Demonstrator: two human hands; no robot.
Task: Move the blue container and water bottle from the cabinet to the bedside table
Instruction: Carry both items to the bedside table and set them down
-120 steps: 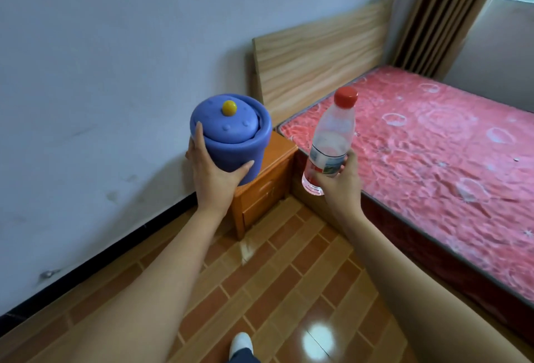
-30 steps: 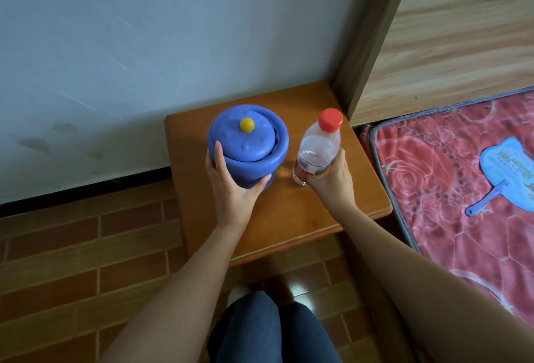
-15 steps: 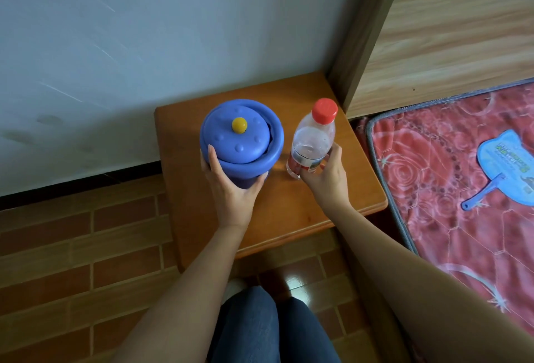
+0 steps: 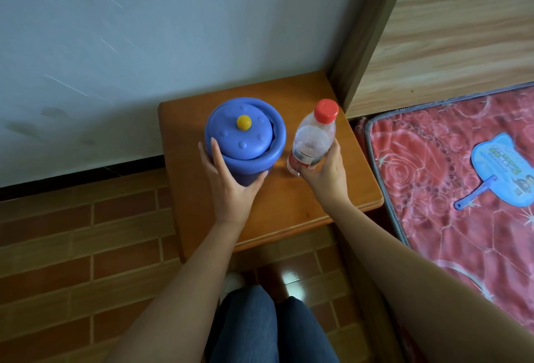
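Observation:
The blue container [image 4: 245, 137], with a studded lid and a yellow knob, stands upright over the orange wooden bedside table [image 4: 289, 212]. My left hand [image 4: 231, 186] wraps its near side. The clear water bottle [image 4: 313, 138] with a red cap is just right of it, tilted a little toward the wall, its base at the tabletop. My right hand [image 4: 326, 174] grips its lower half around the label. Whether each base rests fully on the wood is hidden by my hands.
A grey wall runs behind the table. The wooden headboard [image 4: 450, 30] stands to the right. A bed with a red patterned cover [image 4: 462, 203] holds a blue hand fan [image 4: 502, 172]. Brick-pattern floor tiles and my jeans-clad knees are below.
Four seconds ago I held both things in the air while approaching the table. Over the last second both have stayed on the tabletop; only the view shifts slightly.

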